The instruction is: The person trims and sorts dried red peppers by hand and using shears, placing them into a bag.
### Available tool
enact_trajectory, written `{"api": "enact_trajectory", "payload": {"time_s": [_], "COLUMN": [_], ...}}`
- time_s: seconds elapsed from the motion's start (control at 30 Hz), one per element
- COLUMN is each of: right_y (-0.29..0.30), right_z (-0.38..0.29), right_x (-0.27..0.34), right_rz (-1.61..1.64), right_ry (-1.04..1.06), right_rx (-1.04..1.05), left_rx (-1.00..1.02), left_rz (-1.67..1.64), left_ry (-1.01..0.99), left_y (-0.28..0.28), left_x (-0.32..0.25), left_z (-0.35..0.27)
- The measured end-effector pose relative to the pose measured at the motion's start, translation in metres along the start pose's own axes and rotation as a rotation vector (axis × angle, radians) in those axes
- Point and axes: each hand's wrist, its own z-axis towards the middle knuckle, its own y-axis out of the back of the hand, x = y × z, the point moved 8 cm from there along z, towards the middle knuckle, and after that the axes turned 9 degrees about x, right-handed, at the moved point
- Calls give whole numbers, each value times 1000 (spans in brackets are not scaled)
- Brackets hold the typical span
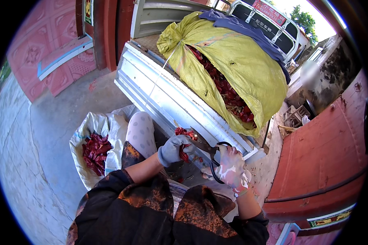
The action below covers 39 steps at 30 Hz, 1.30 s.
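My left hand (178, 147), in a grey glove, grips several dried red chili peppers (184, 154); a pale stem sticks out above them. In my right hand (231, 167), which wears a camouflage-patterned glove, are black-handled scissors (206, 146). Their dark blades are spread and reach toward the peppers at the left fingers. To the left of my knee stands a white woven sack (118, 125) with its mouth open, holding red chili peppers (96, 153). Ahead, a large yellow woven sack (233, 55) lies on a truck bed, and dried peppers (220, 85) show through its long slit.
The truck's white metal side panel (159, 85) runs just in front of my knees. A white cord (159, 76) hangs from the yellow sack's tied end. Dark blue cloth (245, 30) covers the sack's far side. A red metal door (319, 147) stands at right, with a crate (296, 116) beyond it.
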Motion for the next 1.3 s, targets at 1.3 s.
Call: {"api": "enact_trajectory", "payload": {"time_s": [1.3], "right_y": [-79], "right_z": [19], "right_x": [-334], "right_rz": [211], "right_ry": [-939], "right_rx": [-96], "left_rx": [-108], "left_rz": [303], "left_ry": [-121], "left_y": [17], "left_x": [-86], "left_z": [-44]}}
